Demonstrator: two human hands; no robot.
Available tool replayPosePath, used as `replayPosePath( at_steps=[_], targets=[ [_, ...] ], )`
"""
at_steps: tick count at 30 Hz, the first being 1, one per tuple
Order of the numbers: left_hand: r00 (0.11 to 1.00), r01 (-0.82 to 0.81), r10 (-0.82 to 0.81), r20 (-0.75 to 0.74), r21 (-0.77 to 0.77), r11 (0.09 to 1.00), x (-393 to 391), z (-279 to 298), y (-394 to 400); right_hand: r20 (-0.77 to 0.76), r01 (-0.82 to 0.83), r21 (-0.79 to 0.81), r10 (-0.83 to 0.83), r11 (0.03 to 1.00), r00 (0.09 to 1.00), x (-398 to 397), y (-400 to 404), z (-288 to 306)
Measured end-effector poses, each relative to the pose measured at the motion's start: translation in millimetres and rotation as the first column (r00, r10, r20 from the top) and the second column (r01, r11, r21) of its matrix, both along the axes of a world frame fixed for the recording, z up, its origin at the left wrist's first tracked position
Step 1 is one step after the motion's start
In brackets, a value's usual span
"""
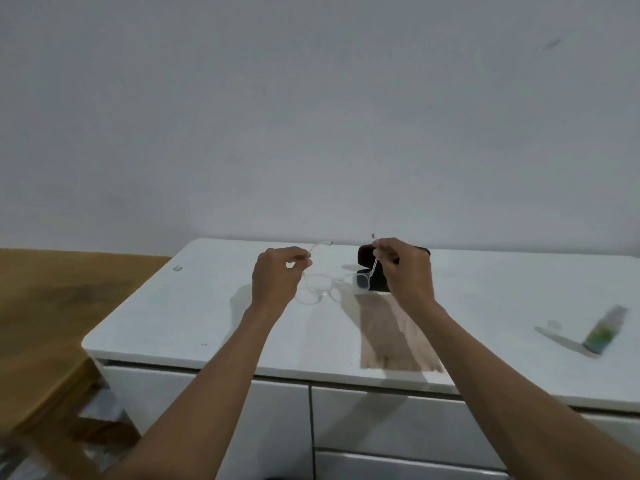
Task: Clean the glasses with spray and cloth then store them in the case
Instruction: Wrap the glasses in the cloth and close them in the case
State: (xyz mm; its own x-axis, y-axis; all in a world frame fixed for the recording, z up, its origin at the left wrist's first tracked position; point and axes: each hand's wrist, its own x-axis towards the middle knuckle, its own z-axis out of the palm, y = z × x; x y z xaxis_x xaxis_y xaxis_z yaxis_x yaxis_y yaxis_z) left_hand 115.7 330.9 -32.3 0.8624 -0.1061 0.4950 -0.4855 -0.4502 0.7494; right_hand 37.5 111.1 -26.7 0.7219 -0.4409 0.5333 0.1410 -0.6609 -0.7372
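Note:
Clear-framed glasses (320, 287) hang just above the white cabinet top (180, 317), lenses down and temples spread. My left hand (277, 278) pinches the left temple near its tip. My right hand (403, 271) pinches the right temple. Behind my right hand lies a dark glasses case (369, 254), open, partly hidden by the hand. A brown cloth (384, 341) lies flat on the top below my right forearm. A small spray bottle (604, 329) with a green label stands at the right, blurred, with its clear cap (553, 323) beside it.
A plain grey wall rises behind the cabinet. The cabinet has white drawer fronts (381, 417) below the top. A wooden surface (45, 306) adjoins the cabinet on the left. A small pale object (177, 268) lies near the top's left edge.

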Motion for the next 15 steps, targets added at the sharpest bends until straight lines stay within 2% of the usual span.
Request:
replayPosePath(
  at_steps=[7,15],
  targets=[
    [0.98,0.173,-0.174,-0.097,-0.012,0.985,-23,-5,-51,0.004,0.114,0.039,-0.114,0.993,0.993,-49,-46,-5],
    [0.969,0.212,-0.21,-0.133,-0.001,0.977,-44,-19,-62,-0.024,0.153,0.027,-0.153,0.988,0.988,-78,-59,-25]
  ],
)
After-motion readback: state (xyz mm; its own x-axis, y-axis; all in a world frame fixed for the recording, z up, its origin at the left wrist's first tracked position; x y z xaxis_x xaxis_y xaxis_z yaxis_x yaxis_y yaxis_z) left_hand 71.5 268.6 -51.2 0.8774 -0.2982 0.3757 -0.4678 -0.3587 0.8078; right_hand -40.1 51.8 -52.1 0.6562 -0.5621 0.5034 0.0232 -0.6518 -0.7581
